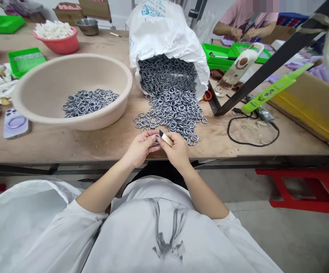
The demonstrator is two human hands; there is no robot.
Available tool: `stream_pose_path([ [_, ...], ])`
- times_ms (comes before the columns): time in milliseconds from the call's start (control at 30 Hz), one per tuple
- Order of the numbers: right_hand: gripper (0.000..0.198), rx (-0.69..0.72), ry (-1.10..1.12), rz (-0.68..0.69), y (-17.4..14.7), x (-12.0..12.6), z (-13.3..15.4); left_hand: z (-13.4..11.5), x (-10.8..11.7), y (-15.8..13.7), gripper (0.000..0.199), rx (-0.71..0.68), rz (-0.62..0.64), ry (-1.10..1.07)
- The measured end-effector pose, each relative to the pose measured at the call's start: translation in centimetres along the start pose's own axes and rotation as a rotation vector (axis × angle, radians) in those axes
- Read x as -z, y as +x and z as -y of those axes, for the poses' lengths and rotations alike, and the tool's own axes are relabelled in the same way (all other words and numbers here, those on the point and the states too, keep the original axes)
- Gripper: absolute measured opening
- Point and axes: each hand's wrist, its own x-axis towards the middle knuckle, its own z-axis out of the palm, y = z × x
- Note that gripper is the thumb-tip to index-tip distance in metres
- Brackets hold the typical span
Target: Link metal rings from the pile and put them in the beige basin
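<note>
My left hand pinches a grey ring at the table's front edge. Close against it, my right hand is closed around a short trimming knife with a pale gold body and a dark slanted tip. Just beyond both hands lies a heap of grey rings, spilling from the mouth of a white sack lying on its side. To the left, a wide beige basin holds more of the same rings. Fingers partly hide the held ring.
A phone lies left of the basin, near a green tray and a red bowl. On the right are a slanting dark metal bar, a cable and a cardboard box. A co-worker's hands show behind.
</note>
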Motion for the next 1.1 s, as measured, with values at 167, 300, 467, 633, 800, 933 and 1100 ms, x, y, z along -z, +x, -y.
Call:
stream_pose_path([
  [167,0.025,-0.098,0.277,0.049,-0.4,0.1,0.1,0.1,0.1,-1.2,0.048,0.024,0.028,0.036],
  [300,0.026,-0.128,0.327,0.045,-1.0,0.1,0.4,0.2,0.1,-1.9,0.045,-0.014,0.049,0.088],
  [467,0.023,-0.07,0.21,-0.011,-1.8,0.2,1.1,0.6,-0.3,-2.1,0.042,-0.099,0.028,0.187],
  [633,0.025,-0.064,0.39,-0.015,-1.8,0.6,1.7,0.6,-0.6,-2.1,0.038,-0.14,-0.01,0.156],
  [800,0.028,-0.028,0.516,0.04,-2.0,0.5,1.8,0.3,-0.9,-2.6,0.036,-0.131,0.026,0.088],
  [933,0.031,0.079,0.404,0.033,-2.4,0.7,1.9,-0.2,-1.3,-3.0,0.037,-0.1,0.015,0.044],
  [1100,0.047,0.361,0.014,0.1,-2.5,1.6,2.3,-0.8,-1.7,-3.4,0.041,-0.053,-0.007,0.001],
])
